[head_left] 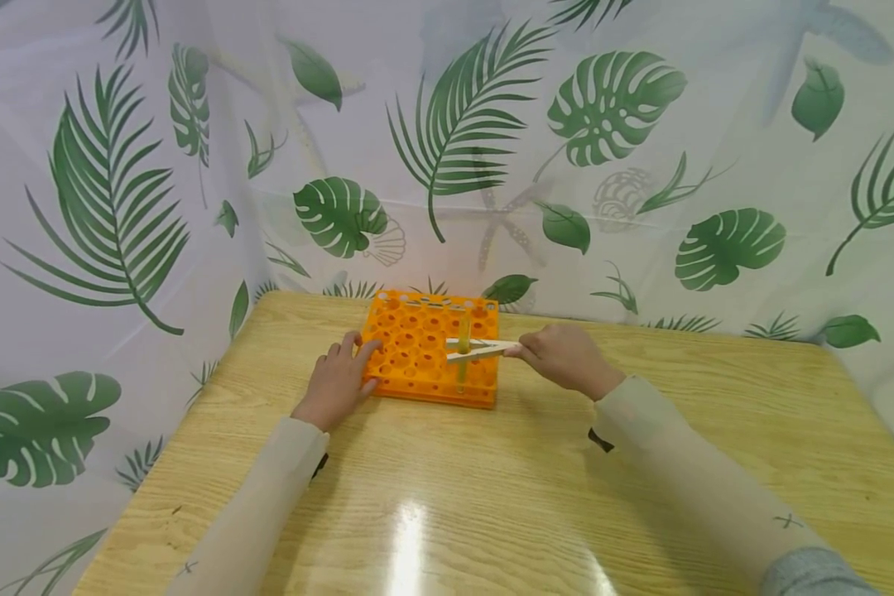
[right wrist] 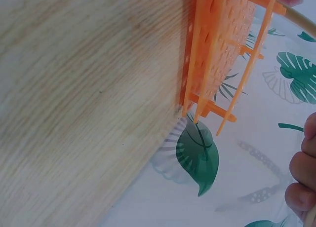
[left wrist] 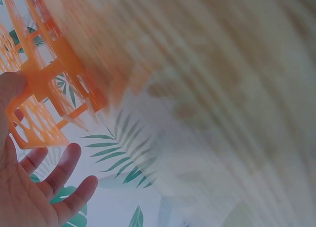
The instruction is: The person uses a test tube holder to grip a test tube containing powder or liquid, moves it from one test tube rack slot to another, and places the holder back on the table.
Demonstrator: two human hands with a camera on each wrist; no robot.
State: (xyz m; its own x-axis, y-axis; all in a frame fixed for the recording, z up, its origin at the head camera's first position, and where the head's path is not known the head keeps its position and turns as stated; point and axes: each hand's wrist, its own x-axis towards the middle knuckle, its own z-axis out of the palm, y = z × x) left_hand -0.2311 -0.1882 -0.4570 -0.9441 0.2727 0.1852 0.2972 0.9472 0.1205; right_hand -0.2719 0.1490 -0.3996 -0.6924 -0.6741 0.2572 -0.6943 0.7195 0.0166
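An orange plastic test tube rack (head_left: 417, 387) with rows of round holes stands on the table. At its left end my left hand (head_left: 335, 382) grips the edge, with index finger over the top and thumb low at the front corner. In the left wrist view the thumb lies against the rack's frame (left wrist: 39, 81) and the other fingers are spread. My right hand (head_left: 566, 358), right of the rack, holds a wooden test tube clamp (head_left: 484, 352). Between the clamp's tips is a yellowish glass test tube (head_left: 465, 325), upright, overlapping the rack's right part in the head view.
The wood-grain table (head_left: 447, 472) reaches toward me and far to the right. Close behind the rack hangs a white cloth (head_left: 484, 248) printed with green leaves, which also runs along the left side.
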